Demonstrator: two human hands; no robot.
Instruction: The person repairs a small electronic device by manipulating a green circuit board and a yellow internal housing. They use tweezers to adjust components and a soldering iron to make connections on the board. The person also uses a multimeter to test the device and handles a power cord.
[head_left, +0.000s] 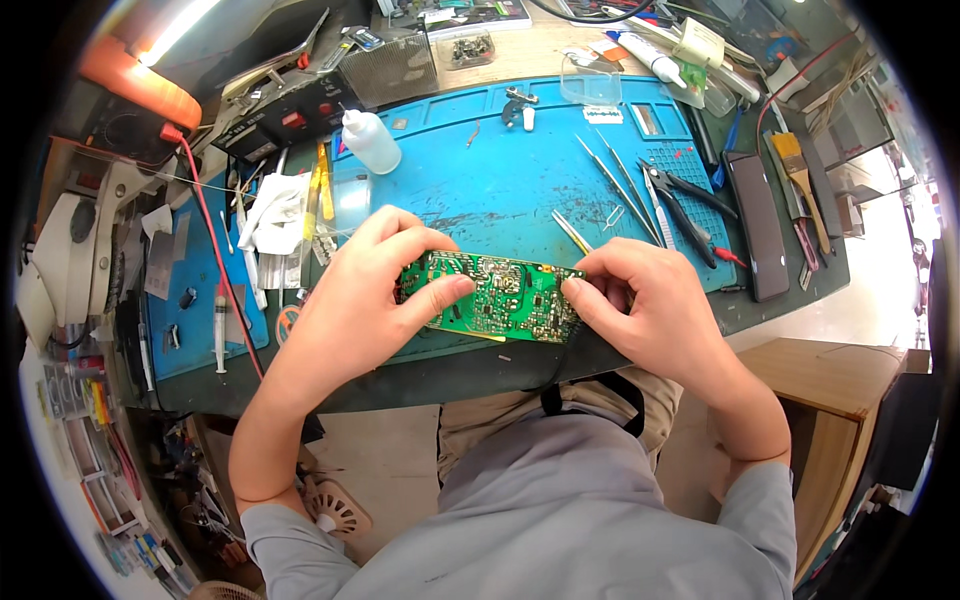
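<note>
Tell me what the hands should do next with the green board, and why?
I'd probably rest the green circuit board flat on the blue mat. The left hand and right hand each hold one end, so neither looks free to pick up a tool, like the black-handled pliers.

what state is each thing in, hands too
left hand: grip closed on the board's left end
right hand: grip closed on its right end
green circuit board: held in both hands, soldered side showing
white squeeze bottle: standing
black-handled cutters: lying down, handles spread
phone: lying down, screen dark
paintbrush: lying down
light tube: lit
</note>
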